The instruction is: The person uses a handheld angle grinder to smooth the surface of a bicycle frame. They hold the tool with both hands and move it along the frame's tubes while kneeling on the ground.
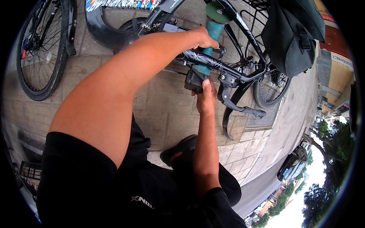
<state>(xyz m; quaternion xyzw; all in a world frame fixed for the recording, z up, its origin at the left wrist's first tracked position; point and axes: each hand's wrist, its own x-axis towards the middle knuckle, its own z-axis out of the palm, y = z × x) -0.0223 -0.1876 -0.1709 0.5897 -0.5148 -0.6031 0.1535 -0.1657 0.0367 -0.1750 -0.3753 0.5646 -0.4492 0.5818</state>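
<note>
A teal cordless angle grinder (213,32) stands nearly upright in the picture, across the black bicycle frame (205,57). A green disc (219,13) sits at its far end, and a black battery pack (194,81) at its near end. My left hand (203,38) is closed on the teal body; some of its fingers are hidden behind it. My right hand (206,97) grips the battery end, thumb laid along it. To the right of that hand are the bicycle's black crank (224,93) and pedal.
A black bag (291,41) hangs over the bicycle's rear wheel (272,83). Another bicycle wheel (43,53) stands at the left. My shoe (178,150) rests on the paving (159,121). Parked cars (294,161) and trees line the road at the right.
</note>
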